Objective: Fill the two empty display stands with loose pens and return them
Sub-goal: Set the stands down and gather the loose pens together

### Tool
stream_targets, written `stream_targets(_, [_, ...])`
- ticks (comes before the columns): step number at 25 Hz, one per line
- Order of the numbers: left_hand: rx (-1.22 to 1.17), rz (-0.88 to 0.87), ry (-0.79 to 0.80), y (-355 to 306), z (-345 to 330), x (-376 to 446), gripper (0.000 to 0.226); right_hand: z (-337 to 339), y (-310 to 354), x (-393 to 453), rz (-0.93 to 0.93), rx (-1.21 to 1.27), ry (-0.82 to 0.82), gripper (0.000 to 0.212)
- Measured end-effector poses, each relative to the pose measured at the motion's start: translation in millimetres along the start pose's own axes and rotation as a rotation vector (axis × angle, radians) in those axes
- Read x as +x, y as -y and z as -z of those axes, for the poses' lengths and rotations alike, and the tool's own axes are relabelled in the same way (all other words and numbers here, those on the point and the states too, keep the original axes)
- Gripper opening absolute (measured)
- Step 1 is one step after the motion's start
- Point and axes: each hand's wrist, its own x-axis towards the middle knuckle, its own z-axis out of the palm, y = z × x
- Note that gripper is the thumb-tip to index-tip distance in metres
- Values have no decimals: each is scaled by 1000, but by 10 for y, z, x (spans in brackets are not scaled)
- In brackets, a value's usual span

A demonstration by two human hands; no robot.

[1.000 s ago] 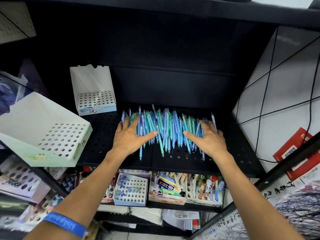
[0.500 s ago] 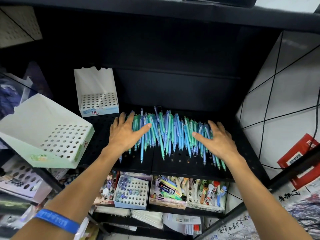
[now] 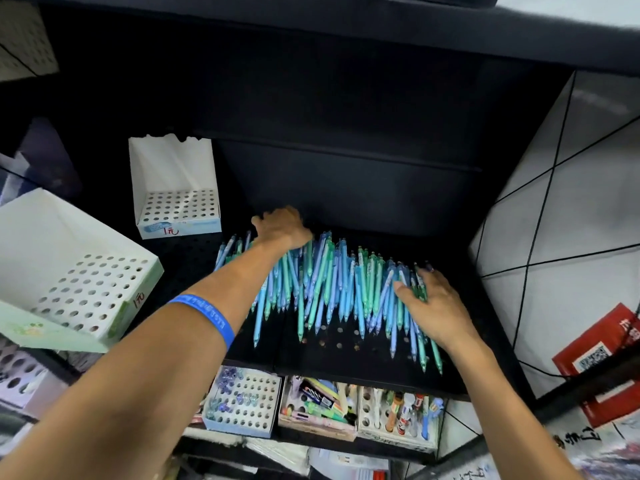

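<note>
Both hands are down on the spread of loose blue, teal and green plastic pens [image 3: 332, 289] that lies across the black perforated metal shelf [image 3: 346, 344]. The left hand [image 3: 282, 227] reaches to the far edge of the pile, at its left rear, knuckles up and fingers bent down over the back ends of the pens; whether it actually grips any of them cannot be told, since the fingertips are hidden. A blue rubber wristband [image 3: 204, 315] circles that forearm. The right hand [image 3: 431, 303] lies on the right part of the pile with its fingers spread and loosely bent, pressing on the pens under it, the thumb pointing left.

The pens lie roughly parallel, tips toward the front edge of the shelf, a few at the right reaching close to that edge.

Two white cardboard display stands with hole-grid tops hold no pens. The smaller stand [image 3: 176, 199] sits upright on the same shelf, near the pile's left rear corner and apart from it. The larger stand [image 3: 69, 271], with a pale green front, sits tilted at the far left, well apart from the pens.

On the lower shelf, under the front edge, a row of partly filled pen stands [image 3: 322, 407] holds mixed pens and markers.
</note>
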Motion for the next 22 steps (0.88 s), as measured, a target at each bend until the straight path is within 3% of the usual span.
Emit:
stream_targets(7, [-265, 119, 35, 32, -13, 19, 53, -3, -67, -13, 25, 72, 34, 71])
stream_targets(13, [-277, 137, 46, 19, -58, 44, 42, -19, -72, -28, 15, 66, 44, 68])
stream_targets(19, [-317, 148, -171, -5, 86, -36, 63, -3, -60, -34, 16, 58, 57, 69])
stream_targets(22, [-390, 169, -217, 326, 266, -428, 52, 22, -37, 11, 1, 67, 45, 71])
